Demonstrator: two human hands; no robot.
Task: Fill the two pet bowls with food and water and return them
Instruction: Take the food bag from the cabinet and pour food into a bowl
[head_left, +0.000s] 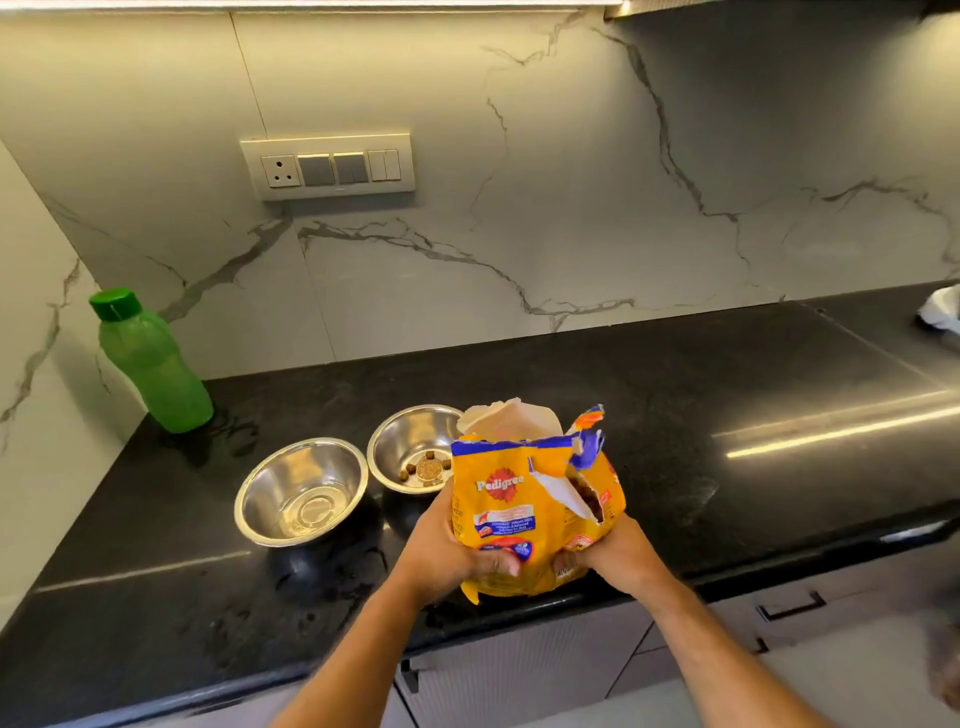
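Observation:
Two steel pet bowls stand side by side on the black counter (675, 395). The left bowl (301, 491) has nothing in it that I can make out. The right bowl (413, 452) holds a few brown kibble pieces at its bottom. A yellow dog-food bag (530, 504) with a torn-open top is upright just right of that bowl, above the counter's front edge. My left hand (449, 551) grips the bag's lower left side, and my right hand (615, 553) grips its lower right side. A green water bottle (150, 364) with its cap on stands at the back left corner.
A marble wall with a switch panel (327, 166) runs behind the counter. A white cloth (943, 309) lies at the far right edge. Cabinet drawers with dark handles (789, 605) sit below the counter front.

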